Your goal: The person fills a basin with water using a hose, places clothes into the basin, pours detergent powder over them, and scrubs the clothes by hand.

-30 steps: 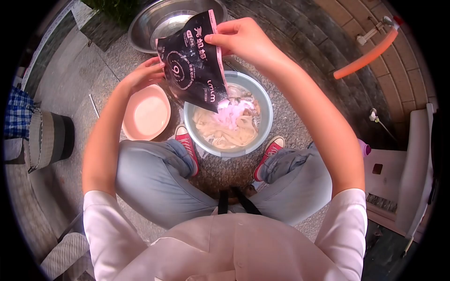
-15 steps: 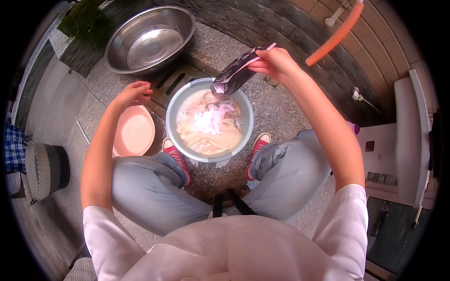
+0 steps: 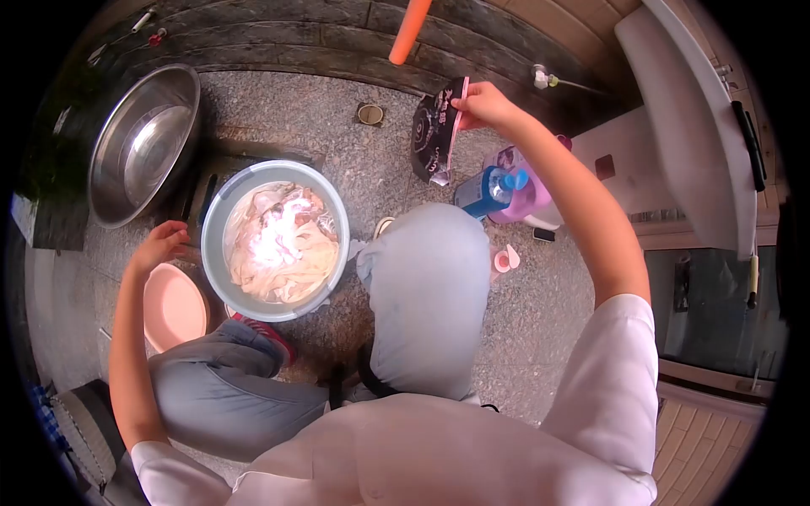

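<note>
My right hand (image 3: 485, 106) pinches the top edge of a black and pink bag (image 3: 434, 131), which hangs upright over the floor beside a blue bottle (image 3: 487, 192). My left hand (image 3: 160, 245) is empty, its fingers slightly bent and apart, between the pink basin and the grey-blue tub. Inside the tub (image 3: 340, 253) lie pale wet clothes (image 3: 299, 257) in water, with a bright pinkish-white patch on top. The pink basin (image 3: 173, 308) stands left of the tub, partly behind my left arm.
A large steel bowl (image 3: 143, 148) stands at the upper left. Purple bottles (image 3: 530, 198) and a pink pump bottle (image 3: 504, 259) are on the right near my knee. An orange hose (image 3: 409, 32) hangs at the top. A striped basket (image 3: 84, 430) sits at the lower left.
The view has turned right. My right hand has carried the bag from over the tub to beside the bottles. My left hand let go of the bag and moved away from it.
</note>
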The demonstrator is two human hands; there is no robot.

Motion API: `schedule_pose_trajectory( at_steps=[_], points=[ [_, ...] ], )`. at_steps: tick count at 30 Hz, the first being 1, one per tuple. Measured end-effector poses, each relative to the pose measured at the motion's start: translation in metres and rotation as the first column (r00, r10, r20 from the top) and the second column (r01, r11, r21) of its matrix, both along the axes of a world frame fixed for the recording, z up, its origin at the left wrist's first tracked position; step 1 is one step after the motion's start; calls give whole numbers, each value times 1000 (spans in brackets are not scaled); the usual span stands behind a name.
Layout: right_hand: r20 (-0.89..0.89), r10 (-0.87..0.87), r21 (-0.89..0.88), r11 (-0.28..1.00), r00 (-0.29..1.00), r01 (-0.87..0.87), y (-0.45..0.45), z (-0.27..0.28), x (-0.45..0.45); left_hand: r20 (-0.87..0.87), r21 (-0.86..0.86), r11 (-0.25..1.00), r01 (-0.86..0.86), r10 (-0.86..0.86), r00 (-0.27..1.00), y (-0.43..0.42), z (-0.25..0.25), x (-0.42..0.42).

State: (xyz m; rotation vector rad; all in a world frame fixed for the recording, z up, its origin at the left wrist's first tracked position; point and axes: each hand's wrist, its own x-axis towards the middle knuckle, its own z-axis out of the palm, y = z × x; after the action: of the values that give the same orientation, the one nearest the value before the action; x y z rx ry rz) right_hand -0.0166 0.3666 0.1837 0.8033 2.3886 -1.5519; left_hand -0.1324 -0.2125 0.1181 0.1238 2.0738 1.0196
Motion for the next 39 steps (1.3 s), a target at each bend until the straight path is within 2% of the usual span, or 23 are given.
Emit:
schedule_pose_trajectory(
  at_steps=[4,8,9,11,12,14,15,16,17,18,19,21,23,24,26,27,29,31,34,35,36,38,39],
  points=[
    [71,-104,12,995,992,103,46,-35,17,-6,-122,992,20,-21,1000,16,-6,5],
    [227,-165,16,986,960,166,81,-70,34,87,-44,996,72,-68,994,21,-32,4],
    [303,-141,66,990,943,127,85,-74,37,70,-30,993,118,-115,991,22,-42,4],
    [384,-103,21,995,917,103,106,-100,45,30,-12,982,189,-189,982,15,-58,7],
    [338,-119,-26,990,934,136,115,-116,51,-1,-78,968,237,-237,971,18,-61,8],
    [475,-62,152,988,878,-12,127,-131,53,-6,-98,967,237,-239,971,31,-54,16],
    [508,-70,183,983,859,-28,128,-139,55,-74,-175,940,293,-309,948,34,-59,17],
    [487,-81,349,931,870,-108,135,-154,56,-172,-177,944,279,-309,935,30,-76,21],
    [390,-68,465,876,918,-132,162,-183,58,-148,-224,941,252,-288,946,48,-63,30],
    [362,-136,477,877,922,-58,141,-163,55,-157,-250,933,258,-302,940,58,-64,35],
    [351,-138,535,842,926,-77,145,-168,53,-160,-271,923,272,-322,933,66,-70,40],
    [414,-137,573,807,900,-141,132,-161,51,-284,-313,900,302,-392,875,79,-99,51],
    [382,-79,795,536,921,-284,139,-166,52,-308,-389,881,270,-400,863,100,-123,61],
    [384,-69,794,534,921,-292,124,-158,52,-355,-466,855,229,-418,837,110,-139,67],
    [144,-15,970,201,989,-138,75,-124,42,-415,-566,815,127,-415,810,133,-155,78],
    [144,-6,970,201,990,-139,60,-115,32,-433,-591,803,73,-393,811,141,-159,82],
    [164,340,791,516,926,-329,31,-99,11,-477,-557,831,-8,-312,821,150,-181,90],
    [221,519,511,659,825,-552,-47,-68,-13,-512,-517,852,-83,-230,827,143,-212,100],
    [169,726,289,609,666,-738,-148,-81,-34,-652,-419,890,-179,-157,742,131,-238,112],
    [104,814,327,514,571,-793,-174,-98,-37,-649,-416,890,-184,-149,746,128,-237,113],
    [67,846,364,472,528,-803,-195,-126,-35,-631,-439,871,-221,-124,766,123,-236,115],
    [73,876,312,434,476,-845,-240,-174,-31,-611,-462,848,-259,-93,786,111,-237,118],
    [55,860,427,439,507,-791,-262,-207,-26,-539,-489,822,-293,-21,842,104,-238,119]
  ],
)
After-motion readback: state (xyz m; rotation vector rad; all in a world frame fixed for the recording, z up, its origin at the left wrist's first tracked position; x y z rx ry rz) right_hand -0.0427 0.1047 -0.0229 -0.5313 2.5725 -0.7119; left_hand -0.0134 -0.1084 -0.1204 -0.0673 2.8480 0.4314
